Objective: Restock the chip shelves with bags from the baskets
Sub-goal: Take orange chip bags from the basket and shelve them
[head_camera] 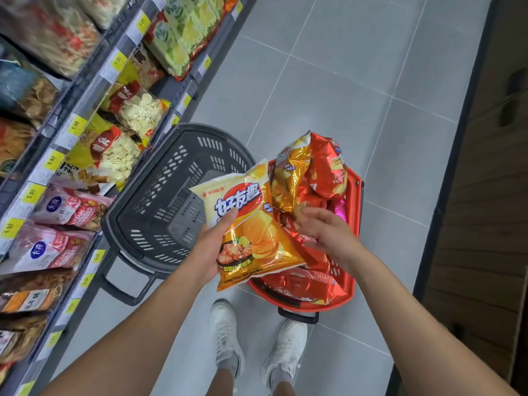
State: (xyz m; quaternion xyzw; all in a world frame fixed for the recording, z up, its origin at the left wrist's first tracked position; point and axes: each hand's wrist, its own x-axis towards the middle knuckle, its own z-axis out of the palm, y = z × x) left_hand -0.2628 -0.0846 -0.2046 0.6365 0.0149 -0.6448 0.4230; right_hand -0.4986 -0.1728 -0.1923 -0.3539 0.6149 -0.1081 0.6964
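Left grip (213, 247) and right grip (323, 232): both bare, as are the left forearm (148, 318) and right forearm (405, 304), uncovered all the way to the lower edge of view. Feet: left trainer (227, 335) and right trainer (285, 355), white low-tops with white laces and rounded toes, uppers slightly greyed. Short grey sock cuffs (233, 364) show above each collar, bare shin above them.
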